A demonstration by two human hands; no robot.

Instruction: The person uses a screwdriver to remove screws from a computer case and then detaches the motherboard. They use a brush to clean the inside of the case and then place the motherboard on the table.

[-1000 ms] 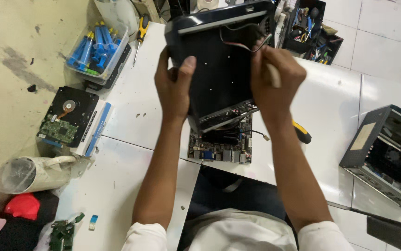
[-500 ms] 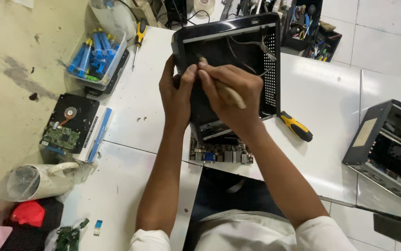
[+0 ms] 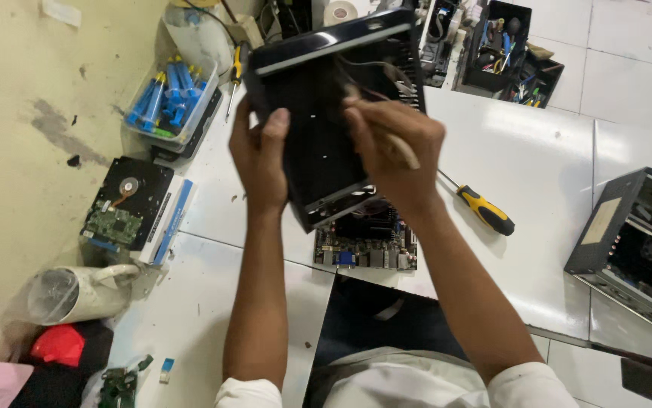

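the left hand point(image 3: 259, 155) clasps the left edge of a small black computer case point(image 3: 326, 113), thumb over the rim, holding it tilted above the white desk point(image 3: 537, 196); the right hand point(image 3: 398, 147) is closed around a pale, stick-like tool point(image 3: 401, 149) and reaches into the open case near its loose wires point(image 3: 375, 75). the tool's tip is hidden, so what it touches cannot be told. judged from the pose, the work goes best with the case kept steady by the left grip, short light strokes of the tool, and the wires kept out of its way. a bare circuit board point(image 3: 367, 240) lies on the desk directly under the case, so the raised case should not dip onto it. a yellow-and-black screwdriver point(image 3: 484, 211) lies just right of the forearm. farther left sit a hard drive with its board exposed point(image 3: 122, 208) and a clear tub of blue syringes point(image 3: 167, 102); a second open case point(image 3: 636, 249) stands well apart at right
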